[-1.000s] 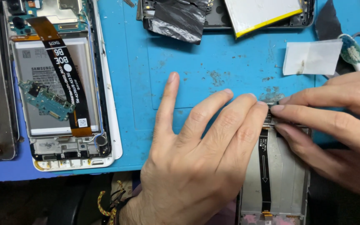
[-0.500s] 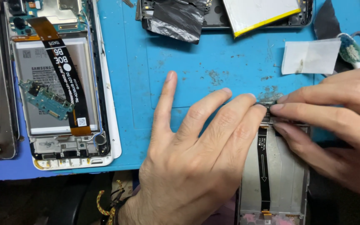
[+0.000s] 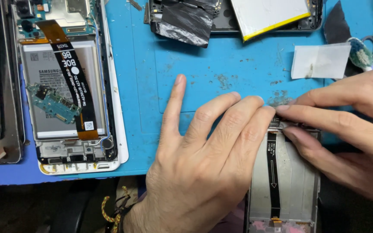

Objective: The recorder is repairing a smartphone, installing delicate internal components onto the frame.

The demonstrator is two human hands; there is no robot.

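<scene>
- Blue rubber work mat [image 3: 203, 64], scuffed and stained, covers the bench; its near edge runs just behind the left wrist.
- Opened white-framed phone with its back off [image 3: 67, 86] lies at the mat's left: grey battery, a black flex ribbon with orange ends slanting across it, a small green circuit board loose on top.
- Grey metal phone frame with a black flex cable down its middle [image 3: 283, 177] lies at the near right, partly off the mat's edge. This is the piece in hand.
- Left hand [image 3: 203, 172] lies flat, palm down, fingers spread, fingertips resting at the frame's upper left corner. Pinning it, not gripping.
- Right hand [image 3: 346, 133] comes in from the right, thumb and forefinger drawn close at the top end of the cable, by the small connector. Whether they actually pinch anything is hidden.
- Judged step: seating or freeing the cable's upper connector while the frame is held down.
- Next move likely calls for a light, square touch on the connector, the left hand steady; a slip could crease the ribbon.
- Far edge: another dark phone shell with a white, yellow-edged battery pack [image 3: 268, 13] and crumpled black foil [image 3: 182, 23].
- Small white paper scrap [image 3: 318, 62], well apart from both hands.
</scene>
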